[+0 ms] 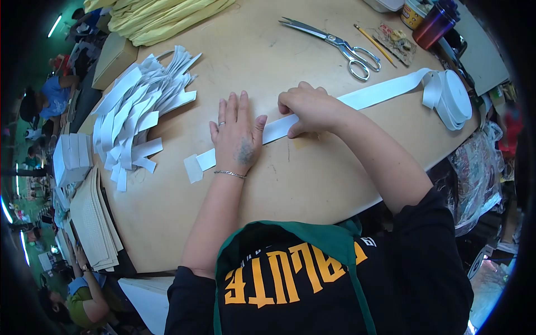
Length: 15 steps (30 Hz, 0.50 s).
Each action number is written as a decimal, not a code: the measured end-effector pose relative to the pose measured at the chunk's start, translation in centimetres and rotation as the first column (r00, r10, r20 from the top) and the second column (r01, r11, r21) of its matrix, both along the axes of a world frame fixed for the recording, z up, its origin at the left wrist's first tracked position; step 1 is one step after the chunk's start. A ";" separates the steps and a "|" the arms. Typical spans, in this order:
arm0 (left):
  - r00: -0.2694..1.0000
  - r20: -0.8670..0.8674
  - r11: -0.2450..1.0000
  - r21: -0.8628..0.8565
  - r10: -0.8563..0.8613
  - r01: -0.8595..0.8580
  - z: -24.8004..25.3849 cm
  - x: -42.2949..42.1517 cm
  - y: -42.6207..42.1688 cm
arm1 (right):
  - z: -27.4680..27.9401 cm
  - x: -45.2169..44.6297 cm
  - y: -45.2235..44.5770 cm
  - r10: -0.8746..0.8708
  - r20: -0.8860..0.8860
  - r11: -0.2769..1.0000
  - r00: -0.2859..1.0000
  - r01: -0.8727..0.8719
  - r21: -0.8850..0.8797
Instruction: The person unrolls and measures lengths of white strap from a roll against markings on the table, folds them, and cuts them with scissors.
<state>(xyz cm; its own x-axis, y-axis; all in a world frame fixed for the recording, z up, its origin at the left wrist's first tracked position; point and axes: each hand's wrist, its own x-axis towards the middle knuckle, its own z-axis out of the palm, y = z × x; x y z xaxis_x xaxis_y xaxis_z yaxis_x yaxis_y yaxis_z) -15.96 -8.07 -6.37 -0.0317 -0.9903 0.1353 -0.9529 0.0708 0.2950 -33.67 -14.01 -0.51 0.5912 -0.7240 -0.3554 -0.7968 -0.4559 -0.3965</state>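
Observation:
A long white elastic band (379, 95) runs slantwise over the tan table, from a loose roll (453, 100) at the right to a cut end at the left. My left hand (239, 142) lies flat across the band near that end, fingers stretched out. Farther along, my right hand (314, 109) grips the band's edges between thumb and curled fingers. Beside the cut end, a pale piece of tape (193, 168) is stuck to the table (268, 195). Another yellowish tape mark (306, 142) shows below my right hand.
Cut white strips (137, 109) lie heaped at the left. Large scissors (339, 46), a pencil (374, 44) and a dark tumbler (437, 23) are at the back right. Folded yellow fabric (162, 19) lies at the back. Cardboard sheets (92, 223) stand left; other people sit beyond.

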 end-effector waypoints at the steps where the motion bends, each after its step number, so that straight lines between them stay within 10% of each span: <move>1: 1.000 -0.017 0.998 -0.060 -0.010 0.009 -0.1 0.1 0.1 | 0.2 0.3 -0.1 0.008 -0.054 1.000 0.999 -0.006 0.026; 8: 0.890 -0.179 0.856 -0.404 -0.419 0.322 0.0 1.7 0.3 | 0.3 1.2 0.3 -0.035 -0.022 0.998 0.999 0.034 -0.056; 15: 0.800 -0.365 0.879 -0.215 -0.477 0.426 5.0 7.2 4.8 | 2.4 2.9 2.2 0.012 0.296 1.000 0.955 -0.019 0.021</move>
